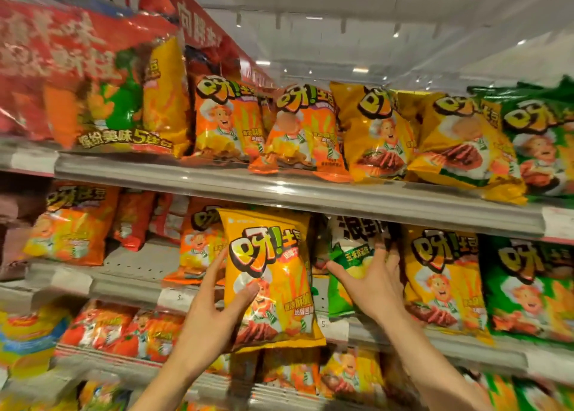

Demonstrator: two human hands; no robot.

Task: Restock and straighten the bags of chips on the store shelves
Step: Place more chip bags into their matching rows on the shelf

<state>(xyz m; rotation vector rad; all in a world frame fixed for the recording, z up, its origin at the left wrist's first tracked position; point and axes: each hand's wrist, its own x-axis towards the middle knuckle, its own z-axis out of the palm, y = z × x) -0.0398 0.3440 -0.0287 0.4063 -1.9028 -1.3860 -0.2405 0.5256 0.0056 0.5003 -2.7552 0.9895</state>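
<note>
Head view: left hand (pixel 214 305) grips a yellow chip bag (pixel 270 274) by its left edge, thumb across the front, fingers curled behind. Bag is upright, held in front of the middle shelf (pixel 130 281), overlapping an orange bag (pixel 198 249) behind it. Its bottom edge hangs below the shelf rail.

Right hand (pixel 372 283) is spread, fingers straight, pressing against a green-and-white bag (pixel 348 255) on the same shelf, just right of the yellow bag. Fingertips reach the edge of another yellow bag (pixel 441 280) beside it; a green bag (pixel 528 289) is further right. No grip visible, just contact.

Top shelf (pixel 310 193) carries a row: large red multipack (pixel 77 81) at left, two orange bags (pixel 223 121), two yellow bags (pixel 375 131) leaning on each other, green bag at far right edge. One orange bag overhangs the rail.

Lower shelf (pixel 435 351) has red-orange tomato-print bags (pixel 124 330) at left and more yellow bags under the held one. Edges of the frame are blurred.
</note>
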